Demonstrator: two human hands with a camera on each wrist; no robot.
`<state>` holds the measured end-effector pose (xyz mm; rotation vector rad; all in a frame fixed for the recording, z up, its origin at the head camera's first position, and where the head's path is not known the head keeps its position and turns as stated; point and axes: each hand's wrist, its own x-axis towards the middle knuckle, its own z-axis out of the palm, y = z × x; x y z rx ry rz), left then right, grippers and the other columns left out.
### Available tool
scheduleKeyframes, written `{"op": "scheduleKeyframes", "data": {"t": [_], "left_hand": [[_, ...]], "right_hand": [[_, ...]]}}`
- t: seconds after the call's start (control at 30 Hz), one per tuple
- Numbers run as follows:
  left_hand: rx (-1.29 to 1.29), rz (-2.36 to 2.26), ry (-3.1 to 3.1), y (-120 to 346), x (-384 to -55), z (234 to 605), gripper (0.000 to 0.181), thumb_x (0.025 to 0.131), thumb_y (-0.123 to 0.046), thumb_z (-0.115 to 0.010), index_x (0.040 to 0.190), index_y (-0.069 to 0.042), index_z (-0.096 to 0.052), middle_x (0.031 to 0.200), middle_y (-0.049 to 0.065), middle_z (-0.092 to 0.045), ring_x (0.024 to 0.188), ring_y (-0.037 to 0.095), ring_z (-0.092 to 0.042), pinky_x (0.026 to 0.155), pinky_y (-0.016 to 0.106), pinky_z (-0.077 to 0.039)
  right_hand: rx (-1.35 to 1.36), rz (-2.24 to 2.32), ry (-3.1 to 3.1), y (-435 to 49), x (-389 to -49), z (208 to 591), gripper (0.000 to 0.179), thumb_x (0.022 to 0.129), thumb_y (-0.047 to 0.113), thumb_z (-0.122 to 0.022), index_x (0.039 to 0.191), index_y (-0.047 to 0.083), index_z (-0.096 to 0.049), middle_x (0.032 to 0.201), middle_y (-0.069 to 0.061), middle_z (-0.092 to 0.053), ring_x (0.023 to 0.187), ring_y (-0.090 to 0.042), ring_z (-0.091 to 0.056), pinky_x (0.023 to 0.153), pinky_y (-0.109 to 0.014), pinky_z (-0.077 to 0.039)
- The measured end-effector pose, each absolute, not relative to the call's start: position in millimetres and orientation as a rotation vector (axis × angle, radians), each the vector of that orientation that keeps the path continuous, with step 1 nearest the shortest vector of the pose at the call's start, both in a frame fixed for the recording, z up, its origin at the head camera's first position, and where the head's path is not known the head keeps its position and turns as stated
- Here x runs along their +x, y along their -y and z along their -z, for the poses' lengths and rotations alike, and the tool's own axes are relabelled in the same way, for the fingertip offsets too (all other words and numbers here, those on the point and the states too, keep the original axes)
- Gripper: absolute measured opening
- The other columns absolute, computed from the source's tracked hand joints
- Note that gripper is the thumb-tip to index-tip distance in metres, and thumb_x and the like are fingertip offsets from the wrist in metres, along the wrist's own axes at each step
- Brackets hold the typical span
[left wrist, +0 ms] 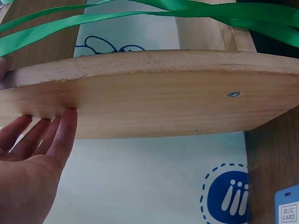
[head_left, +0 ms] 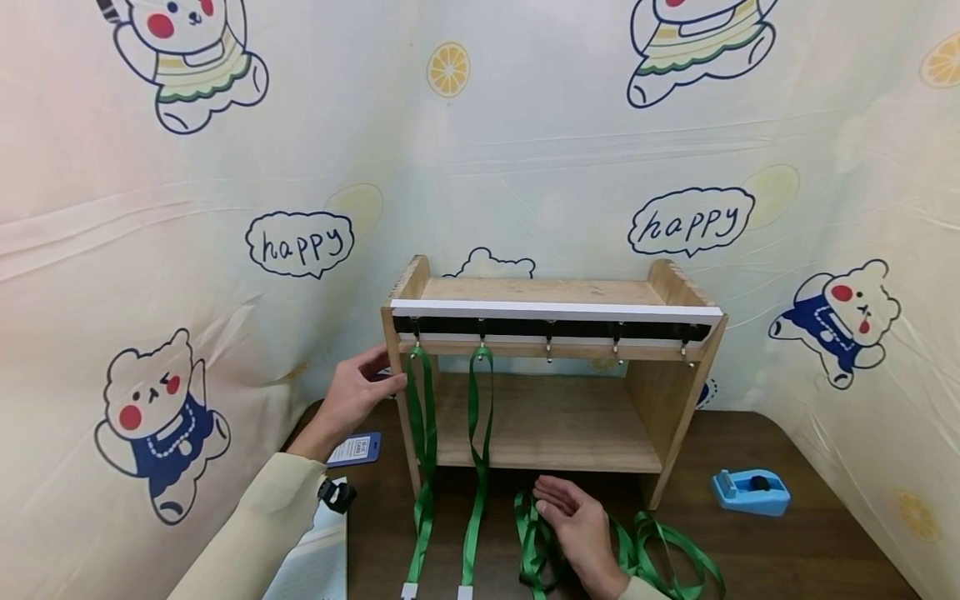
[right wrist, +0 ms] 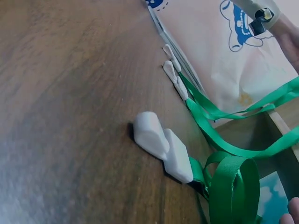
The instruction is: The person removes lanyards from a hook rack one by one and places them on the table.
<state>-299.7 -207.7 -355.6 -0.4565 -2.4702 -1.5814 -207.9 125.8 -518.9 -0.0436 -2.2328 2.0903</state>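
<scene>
My left hand (head_left: 358,387) touches the left side of a small wooden shelf (head_left: 532,417), fingertips against the outer face of the side panel (left wrist: 154,105) and thumb at its front edge. Two green lanyards, a left one (head_left: 423,433) and a right one (head_left: 477,450), hang from the two leftmost hooks on the shelf's front rail (head_left: 585,329). Low in front of the shelf, my right hand (head_left: 581,529) is beside a bundled green lanyard (head_left: 531,542), fingers fairly straight. In the right wrist view only fingertips show, next to the looped green ribbon (right wrist: 233,186) with its white plastic clip (right wrist: 163,147).
More green lanyard (head_left: 675,546) lies coiled right of my right hand. A blue tape dispenser (head_left: 750,492) stands on the dark wooden table (head_left: 810,550) at right. At left lie a blue card holder (head_left: 356,450) and a pale flat sheet (head_left: 311,558). Patterned cloth (head_left: 487,167) hangs behind.
</scene>
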Motion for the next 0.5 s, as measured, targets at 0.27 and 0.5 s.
{"op": "scheduleKeyframes", "data": {"t": [0.27,0.5], "left_hand": [[-0.465,1.584,2.466,207,-300,354,0.066,0.094,-0.026,-0.072,0.152,-0.008,-0.045,0.146,0.020,-0.056,0.130,0.038,-0.056,0.105,0.054,-0.052],[-0.455,1.585,2.469,207,-299,356,0.066,0.094,-0.027,-0.072,0.152,-0.009,-0.046,0.146,0.020,-0.057,0.129,0.038,-0.056,0.104,0.053,-0.053]], "right_hand": [[0.010,-2.104,2.186,-129,-205,509,0.035,0.089,0.010,-0.077,0.123,0.011,-0.070,0.125,-0.016,-0.072,0.112,-0.020,-0.072,0.088,-0.020,-0.058],[0.101,-2.096,2.165,-134,-200,490,0.035,0.087,0.010,-0.078,0.121,0.006,-0.072,0.117,-0.010,-0.076,0.105,-0.014,-0.074,0.087,-0.020,-0.058]]}}
